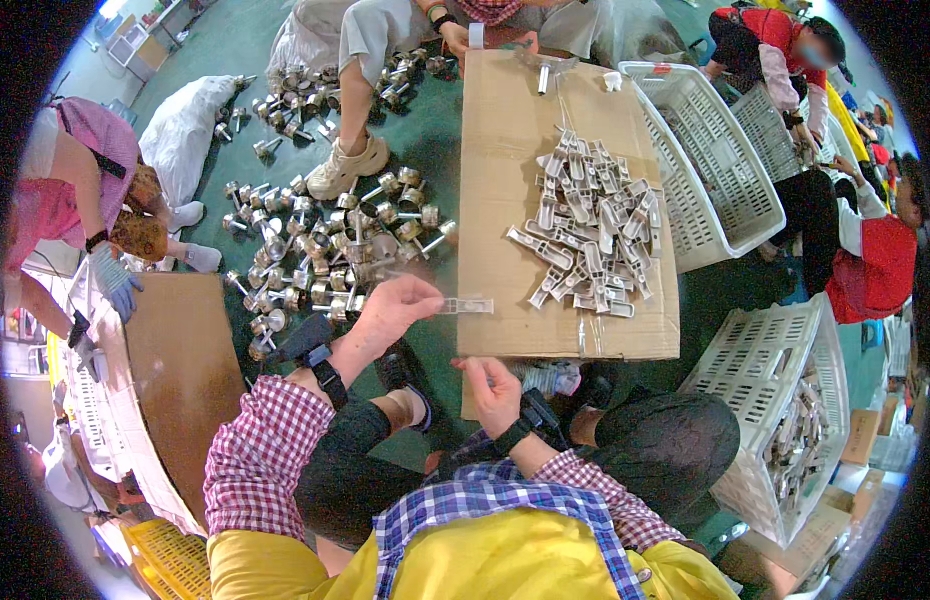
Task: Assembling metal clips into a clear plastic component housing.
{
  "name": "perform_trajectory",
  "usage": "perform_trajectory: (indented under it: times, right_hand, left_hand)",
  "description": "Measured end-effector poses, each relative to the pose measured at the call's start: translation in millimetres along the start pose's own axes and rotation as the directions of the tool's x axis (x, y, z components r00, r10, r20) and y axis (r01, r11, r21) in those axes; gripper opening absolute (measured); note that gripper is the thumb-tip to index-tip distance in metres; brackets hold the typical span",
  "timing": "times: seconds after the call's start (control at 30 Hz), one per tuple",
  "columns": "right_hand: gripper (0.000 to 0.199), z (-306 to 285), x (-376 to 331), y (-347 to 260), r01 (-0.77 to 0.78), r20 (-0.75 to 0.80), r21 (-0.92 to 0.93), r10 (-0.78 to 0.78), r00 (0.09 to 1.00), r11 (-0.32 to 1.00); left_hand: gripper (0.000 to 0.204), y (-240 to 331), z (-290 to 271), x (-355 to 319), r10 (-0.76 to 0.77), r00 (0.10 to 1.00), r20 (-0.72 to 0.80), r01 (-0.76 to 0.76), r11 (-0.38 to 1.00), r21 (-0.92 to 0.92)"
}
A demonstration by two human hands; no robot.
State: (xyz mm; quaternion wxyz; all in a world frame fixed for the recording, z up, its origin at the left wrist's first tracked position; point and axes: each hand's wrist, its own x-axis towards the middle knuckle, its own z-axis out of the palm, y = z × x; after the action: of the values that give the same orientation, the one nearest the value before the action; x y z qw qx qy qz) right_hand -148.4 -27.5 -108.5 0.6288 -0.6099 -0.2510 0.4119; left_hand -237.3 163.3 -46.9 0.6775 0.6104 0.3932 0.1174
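Observation:
My left hand (393, 308) is closed in a pinch on one end of a long, light grey plastic part (473, 306) with an open frame-like shape. This part reaches over the left edge of the cardboard-topped surface (505, 170), near its front corner. My right hand (492, 397) is just below the front edge, thumb and fingertips pressed together; whether something small sits between them I cannot make out. A heap of similar grey plastic parts (595, 225) lies on the cardboard beyond my hands.
Many round metal pieces with stems (330, 240) cover the floor at left. White crates (705, 160) stand at right; a tilted one (775, 350) holds grey parts. Across the cardboard sits a co-worker (360, 60); others work at both sides. A cardboard sheet (185, 350) stands left.

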Motion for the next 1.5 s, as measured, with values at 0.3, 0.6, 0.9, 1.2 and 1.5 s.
perform_trajectory:
  times: [0.3,0.6,0.9,1.2,1.5]
  right_hand:
    - [0.022,-0.3,-1.2,2.9,-0.006,-0.017,0.006,0.007,1.000,1.000]
    - [0.021,-0.3,1.0,7.9,-0.003,-0.023,-0.086,0.001,1.000,0.996]
    - [0.021,1.7,2.9,-8.0,0.127,-0.029,-0.082,-0.130,0.991,0.989]
    - [0.021,-3.0,1.0,-16.4,0.079,0.031,-0.155,-0.075,0.997,0.985]
    - [0.021,-4.8,2.8,-17.3,0.011,0.022,-0.199,-0.007,1.000,0.980]
  left_hand:
    - [0.023,9.3,0.3,-0.3,0.107,0.993,-0.045,-0.072,0.872,0.483]
    - [0.025,42.4,-3.5,11.8,0.394,0.917,-0.070,-0.312,0.812,0.493]
    - [0.019,77.5,112.9,84.0,0.678,0.571,0.463,-0.705,0.115,0.700]
    - [0.009,81.2,122.2,89.2,0.525,0.608,0.595,-0.685,-0.032,0.728]
    - [0.012,132.7,43.0,38.7,0.174,0.969,0.177,-0.228,0.907,0.355]
